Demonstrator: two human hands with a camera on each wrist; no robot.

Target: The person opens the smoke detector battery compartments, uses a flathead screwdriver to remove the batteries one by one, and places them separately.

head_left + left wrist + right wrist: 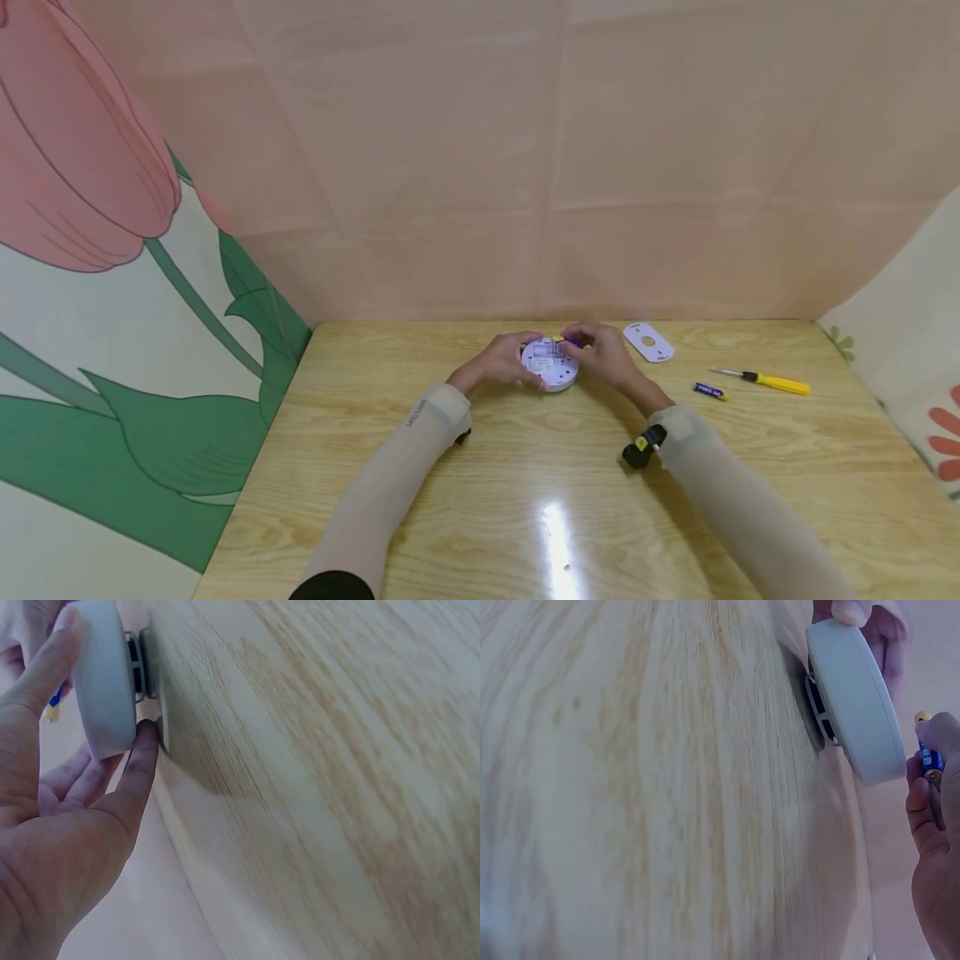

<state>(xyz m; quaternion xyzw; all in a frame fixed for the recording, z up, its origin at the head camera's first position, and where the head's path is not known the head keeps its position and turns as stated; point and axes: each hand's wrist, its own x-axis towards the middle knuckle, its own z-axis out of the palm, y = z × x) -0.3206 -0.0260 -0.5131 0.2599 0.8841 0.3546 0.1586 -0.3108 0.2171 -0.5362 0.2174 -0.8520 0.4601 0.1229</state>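
Observation:
A round white device, looking like a smoke detector, is tilted up off the table with its back, holed and labelled, toward the head camera. My left hand grips its left rim, thumb on one face and fingers around the edge. In the right wrist view its white side wall shows, with a dark slotted part facing the table. My right hand pinches a blue and yellow battery between thumb and fingers, close beside the device's upper right edge.
A white mounting plate with a round hole lies right of my right hand. Farther right are a second blue battery and a yellow-handled screwdriver. The wooden table ends at a pinkish backdrop.

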